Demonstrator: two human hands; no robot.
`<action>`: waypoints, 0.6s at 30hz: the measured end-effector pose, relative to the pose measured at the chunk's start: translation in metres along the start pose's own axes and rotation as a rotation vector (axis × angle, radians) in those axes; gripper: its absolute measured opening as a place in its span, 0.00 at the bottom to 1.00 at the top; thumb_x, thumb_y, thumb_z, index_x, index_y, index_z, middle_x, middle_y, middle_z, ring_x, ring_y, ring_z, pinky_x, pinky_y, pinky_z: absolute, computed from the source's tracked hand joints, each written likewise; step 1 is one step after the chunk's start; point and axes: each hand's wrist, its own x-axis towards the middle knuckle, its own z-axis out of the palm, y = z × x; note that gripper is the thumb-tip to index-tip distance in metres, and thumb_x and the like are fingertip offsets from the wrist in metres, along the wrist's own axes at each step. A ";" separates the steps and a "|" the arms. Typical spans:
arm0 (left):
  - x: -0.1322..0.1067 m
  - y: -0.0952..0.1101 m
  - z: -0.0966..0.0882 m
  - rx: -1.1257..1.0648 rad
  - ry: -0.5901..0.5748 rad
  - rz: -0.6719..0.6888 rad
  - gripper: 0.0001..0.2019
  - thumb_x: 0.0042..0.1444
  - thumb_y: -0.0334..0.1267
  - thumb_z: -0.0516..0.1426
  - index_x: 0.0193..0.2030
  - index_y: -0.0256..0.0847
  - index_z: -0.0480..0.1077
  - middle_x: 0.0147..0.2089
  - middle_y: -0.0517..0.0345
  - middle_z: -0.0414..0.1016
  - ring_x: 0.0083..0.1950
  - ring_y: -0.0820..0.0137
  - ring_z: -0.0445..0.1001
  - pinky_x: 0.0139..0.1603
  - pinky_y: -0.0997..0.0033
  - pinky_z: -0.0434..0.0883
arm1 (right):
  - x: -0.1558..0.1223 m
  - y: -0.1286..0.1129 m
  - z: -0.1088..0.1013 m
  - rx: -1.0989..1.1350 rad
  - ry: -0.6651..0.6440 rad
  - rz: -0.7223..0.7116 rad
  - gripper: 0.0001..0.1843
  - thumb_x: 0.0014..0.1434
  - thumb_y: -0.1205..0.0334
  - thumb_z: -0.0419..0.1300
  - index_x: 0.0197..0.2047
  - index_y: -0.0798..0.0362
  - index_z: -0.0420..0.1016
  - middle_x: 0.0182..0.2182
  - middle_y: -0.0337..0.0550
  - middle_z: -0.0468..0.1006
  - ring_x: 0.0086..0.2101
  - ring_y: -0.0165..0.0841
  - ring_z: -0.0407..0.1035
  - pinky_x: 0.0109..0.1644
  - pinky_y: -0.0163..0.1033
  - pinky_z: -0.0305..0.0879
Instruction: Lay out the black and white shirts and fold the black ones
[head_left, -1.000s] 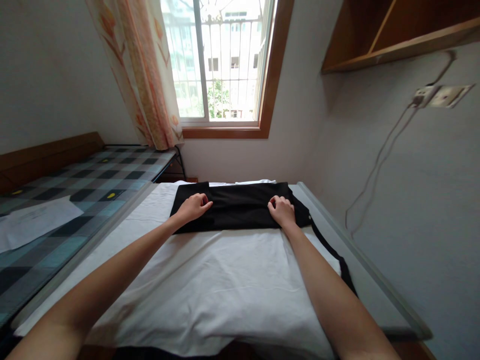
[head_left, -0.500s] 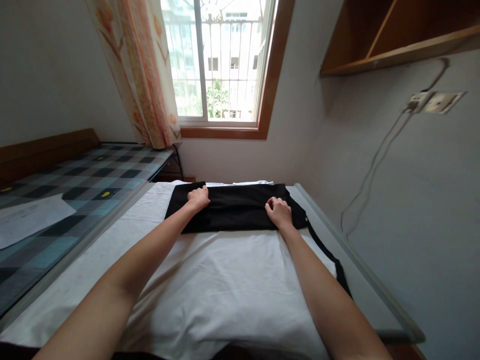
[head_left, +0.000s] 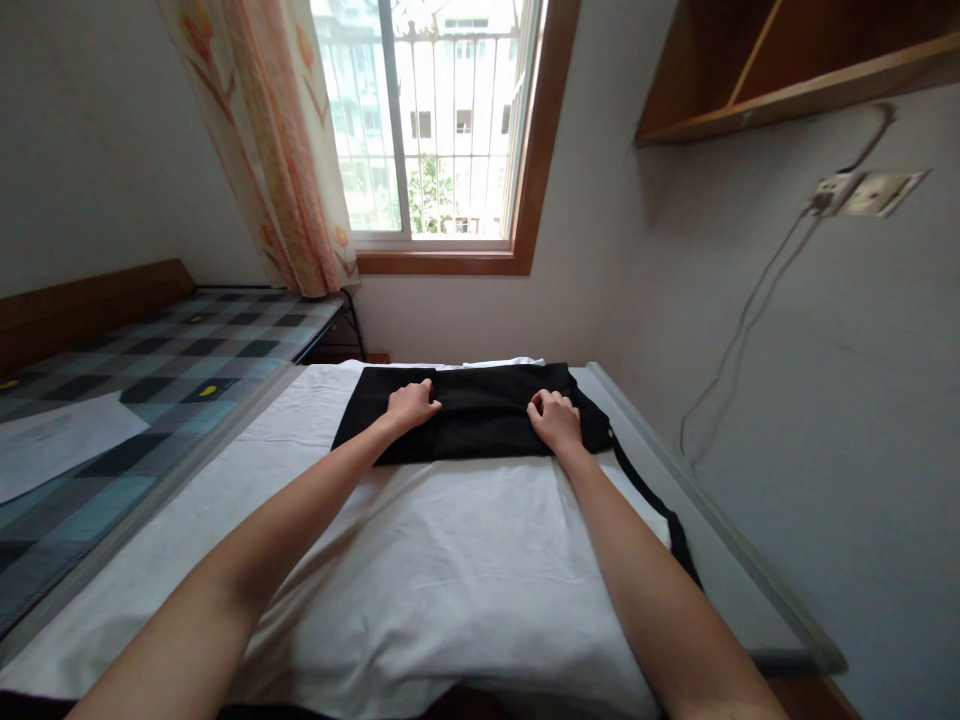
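A folded black cloth [head_left: 480,420] lies across the far part of a white cloth [head_left: 450,560]. My left hand [head_left: 411,404] is closed on the edge of a folded-over flap at its left part. Toward its right end, my right hand [head_left: 556,420] rests on the black cloth with fingers curled in and pinching the fabric. A narrow black strap [head_left: 643,487] runs from the right end down along the side of the white cloth. The fingertips of both hands are partly hidden.
The white cloth covers a grey-edged table [head_left: 780,610]. On the left is a bed with a checked mattress [head_left: 255,345], a paper sheet [head_left: 67,440] on it. A window [head_left: 450,130] and floral curtain [head_left: 285,150] are ahead. A cable [head_left: 742,320] hangs at right below a wooden shelf [head_left: 795,90].
My left hand has moved a little to the right, and the edge of the black flap has shifted right with it. My right hand stays almost in place.
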 end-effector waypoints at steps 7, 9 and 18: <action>-0.009 0.000 0.012 -0.027 0.110 0.034 0.18 0.57 0.49 0.53 0.50 0.43 0.70 0.49 0.48 0.73 0.45 0.56 0.76 0.43 0.62 0.70 | -0.003 -0.007 -0.005 -0.063 0.076 -0.012 0.14 0.64 0.56 0.50 0.41 0.51 0.74 0.43 0.50 0.74 0.46 0.42 0.65 0.48 0.45 0.57; -0.014 0.000 0.011 -0.045 0.124 0.048 0.21 0.57 0.53 0.54 0.53 0.45 0.69 0.51 0.48 0.70 0.45 0.56 0.75 0.42 0.63 0.70 | -0.003 -0.007 -0.008 -0.063 0.093 0.020 0.15 0.64 0.55 0.49 0.40 0.52 0.75 0.42 0.51 0.74 0.46 0.43 0.65 0.48 0.46 0.57; -0.040 -0.006 0.030 -0.114 0.273 0.174 0.20 0.61 0.49 0.53 0.56 0.45 0.71 0.50 0.49 0.68 0.52 0.58 0.69 0.55 0.60 0.64 | 0.008 0.035 -0.026 0.019 0.192 0.419 0.22 0.59 0.46 0.54 0.48 0.53 0.73 0.48 0.57 0.71 0.48 0.50 0.66 0.50 0.54 0.59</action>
